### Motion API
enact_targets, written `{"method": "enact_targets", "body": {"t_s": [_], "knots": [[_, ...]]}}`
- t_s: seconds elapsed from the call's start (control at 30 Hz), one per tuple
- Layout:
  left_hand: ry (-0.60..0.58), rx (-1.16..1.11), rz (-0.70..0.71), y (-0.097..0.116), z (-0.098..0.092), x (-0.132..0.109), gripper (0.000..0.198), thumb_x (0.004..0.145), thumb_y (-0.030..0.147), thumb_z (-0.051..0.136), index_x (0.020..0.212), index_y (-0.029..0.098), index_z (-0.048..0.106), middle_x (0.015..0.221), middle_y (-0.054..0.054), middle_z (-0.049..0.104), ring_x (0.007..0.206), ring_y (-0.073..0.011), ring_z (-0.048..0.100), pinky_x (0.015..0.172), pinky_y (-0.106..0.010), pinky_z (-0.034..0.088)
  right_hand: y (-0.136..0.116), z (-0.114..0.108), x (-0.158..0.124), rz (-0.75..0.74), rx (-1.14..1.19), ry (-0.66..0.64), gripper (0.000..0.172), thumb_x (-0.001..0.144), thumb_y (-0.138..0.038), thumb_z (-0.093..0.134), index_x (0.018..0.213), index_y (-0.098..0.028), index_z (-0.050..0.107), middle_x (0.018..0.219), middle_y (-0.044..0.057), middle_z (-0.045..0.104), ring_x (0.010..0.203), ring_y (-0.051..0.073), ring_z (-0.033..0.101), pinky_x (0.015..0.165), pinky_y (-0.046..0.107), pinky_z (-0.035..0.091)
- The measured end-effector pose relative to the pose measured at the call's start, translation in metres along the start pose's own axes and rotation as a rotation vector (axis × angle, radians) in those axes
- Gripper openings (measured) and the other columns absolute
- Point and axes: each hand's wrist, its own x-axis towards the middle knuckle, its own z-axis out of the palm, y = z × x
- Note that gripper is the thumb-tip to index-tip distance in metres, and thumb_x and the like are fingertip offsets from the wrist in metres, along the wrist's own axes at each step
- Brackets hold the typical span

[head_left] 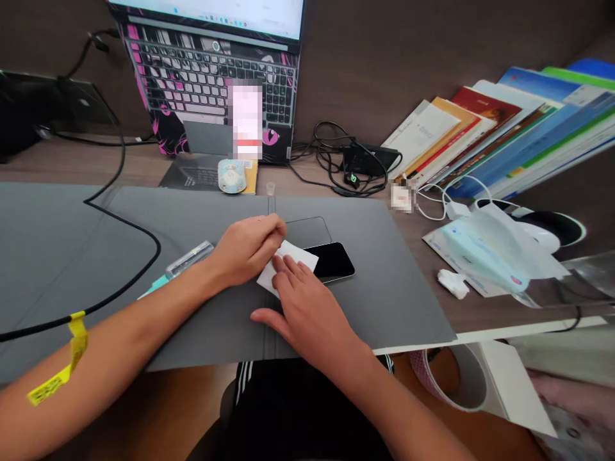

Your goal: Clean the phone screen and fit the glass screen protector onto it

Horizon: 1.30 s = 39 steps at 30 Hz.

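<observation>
A black-screened phone [337, 261] lies on the grey desk mat, its left part under a folded white wipe [307, 258]. My right hand [312, 314] rests on the wipe with fingers stretched out and thumb spread to the left. Just left of it, my left hand [250, 250] is closed, its fingers curled at the wipe's upper edge; what is inside them is hidden. Behind the phone lies a thin clear sheet with a dark outline [314, 221], partly covered by my left hand. A clear plastic case [189, 259] sits beside my left wrist.
An open laptop [211, 83] stands at the back, with a pale blue mouse [231, 176] before it. A black cable [154, 240] crosses the mat at left. Books [480, 121], a blue-white packet [485, 250] and crumpled tissue [453, 283] are at right. A bin [451, 378] stands below.
</observation>
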Motion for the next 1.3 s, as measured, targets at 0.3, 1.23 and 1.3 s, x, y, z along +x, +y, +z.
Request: {"method": "enact_targets", "body": {"t_s": [0.3,1.23,1.3], "knots": [[-0.031,0.017,0.02,0.0,-0.001,0.001,0.017,0.092,0.019,0.038,0.087,0.02,0.054,0.079,0.0,0.064,0.073,-0.0166,0.056,0.071,-0.03,0.042,-0.003,-0.002,-0.034,-0.016,0.026,-0.013,0.062,0.094,-0.058,0.058,0.124,-0.003,0.062,0.152,0.022,0.051,0.142,0.035,0.047,0.116,0.048,0.044],[-0.107,0.075,0.01,0.0,0.0,0.001,0.017,0.093,0.022,0.037,0.087,0.02,0.052,0.078,-0.002,0.061,0.073,-0.0181,0.055,0.069,-0.032,0.041,0.08,-0.028,-0.076,0.286,0.186,-0.021,0.057,0.101,-0.053,0.045,0.146,-0.018,0.041,0.11,0.01,0.07,0.114,0.03,0.067,0.109,0.055,0.047],[-0.109,0.072,0.015,0.0,0.0,0.001,0.017,0.093,0.022,0.037,0.087,0.02,0.052,0.078,-0.001,0.061,0.073,-0.0179,0.055,0.069,-0.032,0.041,0.083,-0.028,-0.068,0.303,0.188,-0.028,0.059,0.1,-0.055,0.047,0.146,-0.018,0.041,0.11,0.01,0.07,0.115,0.031,0.067,0.106,0.053,0.05]]}}
